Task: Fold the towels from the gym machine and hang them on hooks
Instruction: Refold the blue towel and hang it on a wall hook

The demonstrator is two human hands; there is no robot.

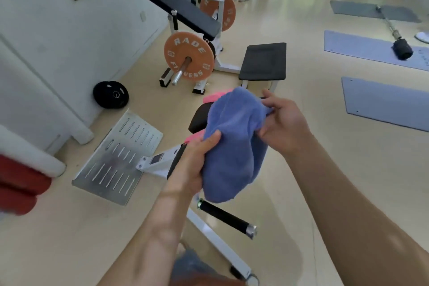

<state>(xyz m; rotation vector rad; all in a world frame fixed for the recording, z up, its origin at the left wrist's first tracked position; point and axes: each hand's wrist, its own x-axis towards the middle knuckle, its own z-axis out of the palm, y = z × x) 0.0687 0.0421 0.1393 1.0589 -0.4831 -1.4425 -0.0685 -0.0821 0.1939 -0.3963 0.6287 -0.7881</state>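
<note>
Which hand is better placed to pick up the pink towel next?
Left, probably. The left hand grips the blue towel right beside the pink towel; the right hand pinches its opposite side.

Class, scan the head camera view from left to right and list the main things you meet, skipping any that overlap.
Red rolls → black weight plate on the floor → nearer orange weight plate → right hand, gripping the blue towel → nearest grey mat.
</note>
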